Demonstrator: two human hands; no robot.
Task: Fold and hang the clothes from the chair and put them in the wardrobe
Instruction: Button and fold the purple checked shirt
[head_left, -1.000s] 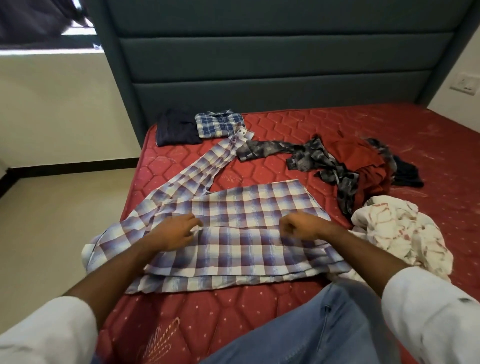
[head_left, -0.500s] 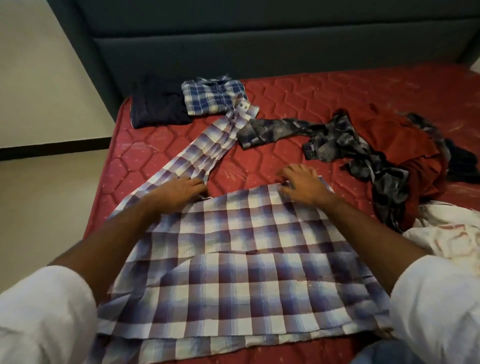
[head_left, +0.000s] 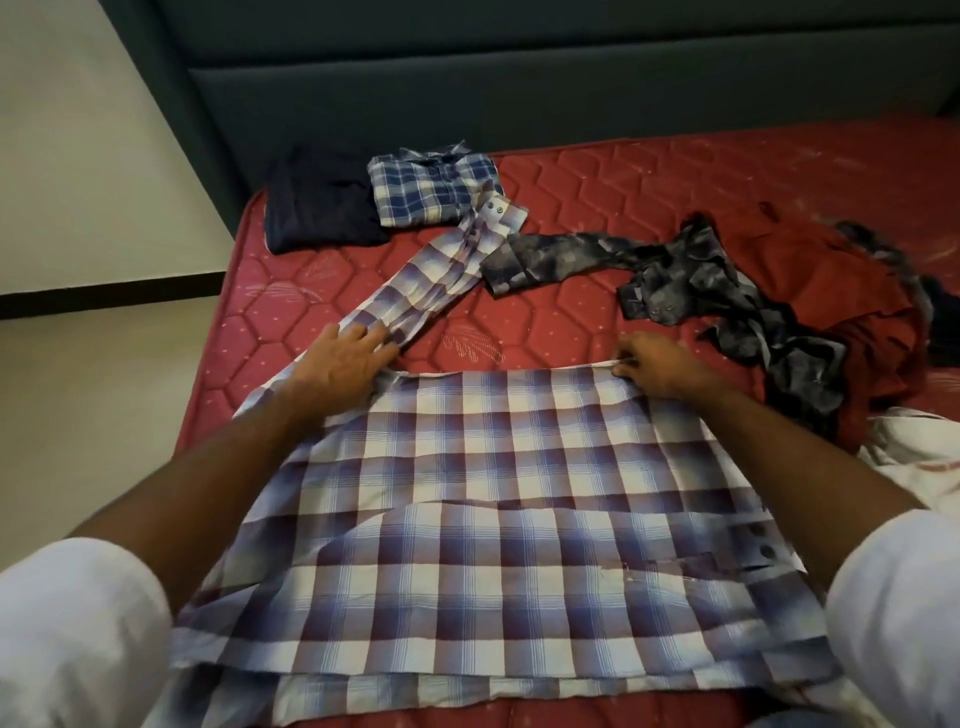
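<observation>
Head view: the checked shirt (head_left: 483, 499) lies flat on the red mattress (head_left: 623, 208) right in front of the person, its body running left to right between the arms. Its loose sleeve (head_left: 431, 280) stretches away up and to the right, starting at the left hand (head_left: 345, 358), which rests there with fingers spread flat. The right hand (head_left: 654, 364) seems to pinch the far hem, though the fingertips are hard to read. The left hand is nearer the sleeve, so folding it in likely falls to that hand.
</observation>
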